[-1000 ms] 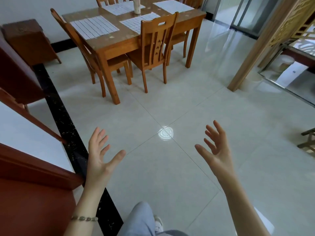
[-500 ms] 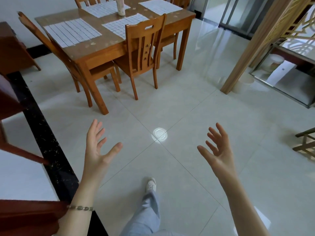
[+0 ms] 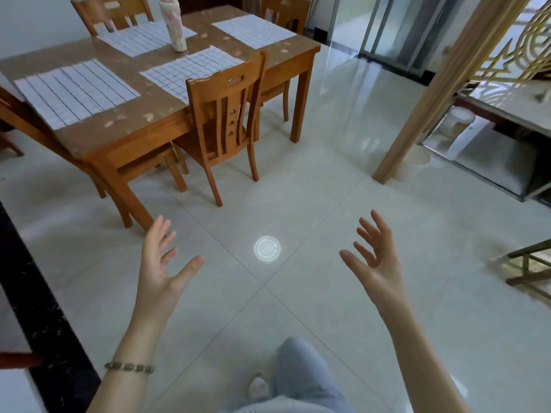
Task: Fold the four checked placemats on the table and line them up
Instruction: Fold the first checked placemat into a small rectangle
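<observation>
Over bare floor (image 3: 298,174): left hand (image 3: 158,269), right hand (image 3: 375,263) spread, empty.

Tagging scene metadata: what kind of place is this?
Most likely a home dining area: a wooden dining table with four checked placemats laid out, matching wooden chairs around it, and a glossy tiled floor.
</observation>
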Demonstrator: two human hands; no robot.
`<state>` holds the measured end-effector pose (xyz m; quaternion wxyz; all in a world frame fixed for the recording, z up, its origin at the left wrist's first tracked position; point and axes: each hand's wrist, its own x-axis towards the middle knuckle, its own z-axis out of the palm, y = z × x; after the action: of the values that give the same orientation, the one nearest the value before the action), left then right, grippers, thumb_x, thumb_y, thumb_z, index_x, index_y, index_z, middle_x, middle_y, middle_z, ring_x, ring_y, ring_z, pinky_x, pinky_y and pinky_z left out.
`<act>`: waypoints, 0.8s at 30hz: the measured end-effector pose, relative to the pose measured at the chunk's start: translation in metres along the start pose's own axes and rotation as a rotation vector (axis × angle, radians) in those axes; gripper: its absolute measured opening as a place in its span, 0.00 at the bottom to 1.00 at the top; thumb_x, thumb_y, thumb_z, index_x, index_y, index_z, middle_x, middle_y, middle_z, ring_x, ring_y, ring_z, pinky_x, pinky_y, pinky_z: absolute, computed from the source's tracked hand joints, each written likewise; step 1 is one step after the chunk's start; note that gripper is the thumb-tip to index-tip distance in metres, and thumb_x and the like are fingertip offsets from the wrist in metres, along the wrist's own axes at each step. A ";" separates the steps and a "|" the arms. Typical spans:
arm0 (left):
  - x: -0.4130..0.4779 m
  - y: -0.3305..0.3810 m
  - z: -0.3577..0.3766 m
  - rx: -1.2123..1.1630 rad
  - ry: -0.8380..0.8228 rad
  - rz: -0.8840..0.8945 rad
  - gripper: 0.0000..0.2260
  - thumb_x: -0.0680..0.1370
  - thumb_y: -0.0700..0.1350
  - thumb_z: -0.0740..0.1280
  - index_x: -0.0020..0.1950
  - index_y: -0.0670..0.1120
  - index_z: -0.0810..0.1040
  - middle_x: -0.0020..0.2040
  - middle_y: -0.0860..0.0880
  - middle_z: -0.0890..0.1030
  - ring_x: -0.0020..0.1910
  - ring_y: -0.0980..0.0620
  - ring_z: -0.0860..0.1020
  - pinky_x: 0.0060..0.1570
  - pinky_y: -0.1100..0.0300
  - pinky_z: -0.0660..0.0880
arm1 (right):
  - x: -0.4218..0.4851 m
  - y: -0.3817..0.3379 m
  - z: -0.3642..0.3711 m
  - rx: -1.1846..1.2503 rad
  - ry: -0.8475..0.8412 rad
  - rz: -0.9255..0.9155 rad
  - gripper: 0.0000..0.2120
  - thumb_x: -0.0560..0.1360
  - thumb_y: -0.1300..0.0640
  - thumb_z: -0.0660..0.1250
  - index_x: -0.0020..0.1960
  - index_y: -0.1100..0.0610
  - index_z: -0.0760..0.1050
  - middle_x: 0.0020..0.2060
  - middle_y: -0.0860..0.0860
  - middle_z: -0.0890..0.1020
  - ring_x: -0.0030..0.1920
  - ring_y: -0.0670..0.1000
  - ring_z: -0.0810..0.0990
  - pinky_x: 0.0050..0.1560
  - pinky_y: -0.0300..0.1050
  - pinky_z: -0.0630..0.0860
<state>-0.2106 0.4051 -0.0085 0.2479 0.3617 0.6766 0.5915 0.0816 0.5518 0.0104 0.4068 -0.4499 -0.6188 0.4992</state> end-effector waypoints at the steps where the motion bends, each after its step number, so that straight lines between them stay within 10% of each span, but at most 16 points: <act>1: 0.015 -0.002 0.005 0.000 -0.007 -0.008 0.37 0.70 0.49 0.76 0.70 0.67 0.58 0.70 0.64 0.66 0.68 0.66 0.67 0.66 0.62 0.65 | 0.015 0.003 0.002 -0.003 -0.004 0.006 0.37 0.71 0.65 0.72 0.73 0.46 0.59 0.67 0.48 0.71 0.66 0.42 0.70 0.65 0.45 0.71; 24: 0.377 0.001 0.153 -0.003 0.142 -0.071 0.35 0.67 0.51 0.74 0.68 0.68 0.60 0.70 0.60 0.70 0.67 0.62 0.70 0.66 0.58 0.67 | 0.448 0.015 0.049 -0.040 -0.199 0.002 0.37 0.70 0.59 0.73 0.73 0.45 0.59 0.67 0.47 0.71 0.66 0.43 0.71 0.64 0.46 0.72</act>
<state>-0.3256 0.7958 0.0005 0.2208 0.2943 0.7039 0.6076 -0.0814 0.9724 0.0114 0.3337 -0.4069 -0.6654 0.5295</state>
